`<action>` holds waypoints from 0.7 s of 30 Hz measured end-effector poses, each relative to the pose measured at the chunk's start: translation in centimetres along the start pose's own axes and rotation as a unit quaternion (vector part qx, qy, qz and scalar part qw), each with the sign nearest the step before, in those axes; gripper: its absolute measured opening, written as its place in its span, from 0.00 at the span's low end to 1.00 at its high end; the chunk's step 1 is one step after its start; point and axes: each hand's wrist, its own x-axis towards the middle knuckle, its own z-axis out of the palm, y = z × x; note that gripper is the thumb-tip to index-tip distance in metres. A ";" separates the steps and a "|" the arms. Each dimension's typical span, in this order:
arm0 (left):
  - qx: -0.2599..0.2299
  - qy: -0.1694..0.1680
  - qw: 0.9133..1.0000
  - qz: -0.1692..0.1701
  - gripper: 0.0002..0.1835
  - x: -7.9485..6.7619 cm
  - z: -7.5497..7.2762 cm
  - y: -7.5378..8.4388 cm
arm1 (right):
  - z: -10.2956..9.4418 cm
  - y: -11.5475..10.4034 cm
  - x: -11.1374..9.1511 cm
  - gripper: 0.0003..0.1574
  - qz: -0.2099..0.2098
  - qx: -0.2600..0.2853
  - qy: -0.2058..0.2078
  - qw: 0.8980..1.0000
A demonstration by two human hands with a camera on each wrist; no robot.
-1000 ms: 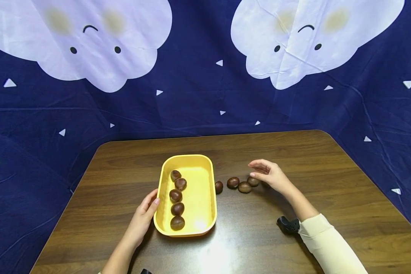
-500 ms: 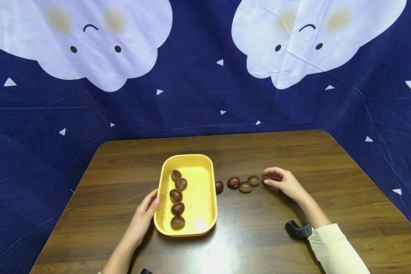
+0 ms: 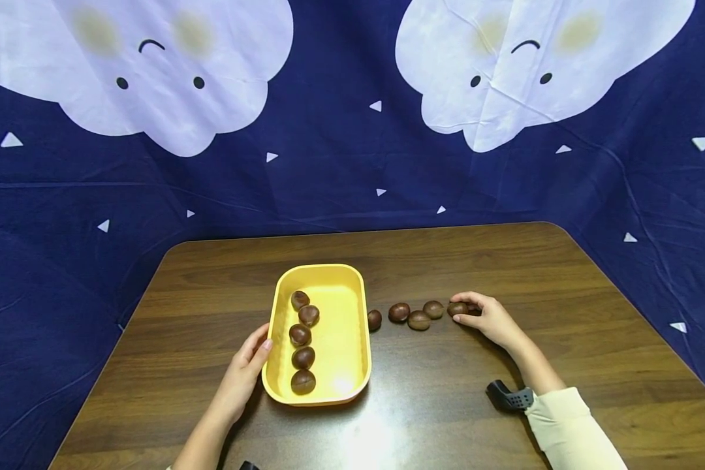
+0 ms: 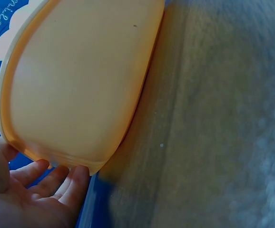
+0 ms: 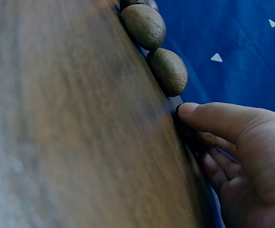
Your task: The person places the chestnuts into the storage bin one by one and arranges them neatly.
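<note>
My left hand [image 3: 243, 375] holds the left side of a yellow rectangular tub [image 3: 341, 339], thumb at the rim and fingers against the outer wall [image 4: 75, 85]. A column of several brown chestnuts [image 3: 300, 335] lies along the tub's left half. To the right of the tub, my right hand [image 3: 490, 320] pinches a chestnut [image 3: 458, 309] on the table between thumb and fingers. The right wrist view shows the thumb against its dark edge, with most of it hidden. Just left of that hand lie more loose chestnuts [image 3: 419, 320], and one [image 3: 375, 320] sits close by the tub's right wall.
The brown wood-grain table [image 3: 423, 405] has rounded far corners. Behind it hangs a dark blue cloth [image 3: 341, 176] with white clouds and triangles. A black wrist device [image 3: 508, 396] is on the right wrist.
My right hand has moved right and a little down, away from above the loose chestnuts, and its fingers have come around the rightmost visible one. The left hand and tub have stayed put.
</note>
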 end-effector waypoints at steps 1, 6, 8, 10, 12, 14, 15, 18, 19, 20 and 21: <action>0.000 -0.001 1.000 -0.001 0.25 0.0 0.0 0.0 | 0.0 -0.5 0.0 0.18 0.001 0.000 0.002 1.000; 0.001 -0.002 1.000 -0.002 0.25 -0.1 -0.1 0.1 | 0.0 -1.6 0.0 0.17 0.009 -0.011 0.010 1.000; 0.002 -0.003 1.000 -0.001 0.25 -0.1 -0.1 0.2 | 0.0 -1.4 0.0 0.17 0.009 -0.010 0.016 1.000; 0.003 -0.002 1.000 -0.002 0.25 -0.1 -0.1 0.1 | 0.1 -0.8 0.0 0.17 0.011 -0.002 0.020 1.000; 0.005 -0.004 1.000 -0.001 0.26 0.0 -0.1 0.0 | 0.2 0.1 0.0 0.17 0.015 0.011 0.022 1.000; 0.007 -0.005 1.000 0.000 0.26 0.0 -0.1 -0.1 | 0.3 1.3 0.1 0.18 0.020 0.027 0.024 0.999; 0.006 -0.004 1.000 0.000 0.26 0.0 -0.1 -0.1 | 0.4 1.8 0.1 0.18 0.022 0.035 0.025 0.999; 0.003 -0.005 1.000 0.002 0.26 0.0 0.0 -0.1 | 0.4 2.2 0.2 0.19 0.024 0.050 0.026 0.998; 0.003 -0.005 1.000 0.004 0.26 0.0 0.0 -0.1 | 0.4 2.1 0.2 0.20 0.024 0.052 0.026 0.998; 0.002 -0.004 1.000 0.003 0.26 0.0 0.0 -0.1 | 0.4 2.0 0.2 0.20 0.022 0.052 0.026 0.998; 0.000 -0.004 1.000 0.003 0.26 0.0 -0.1 -0.2 | 0.4 1.8 0.2 0.19 0.020 0.052 0.026 0.998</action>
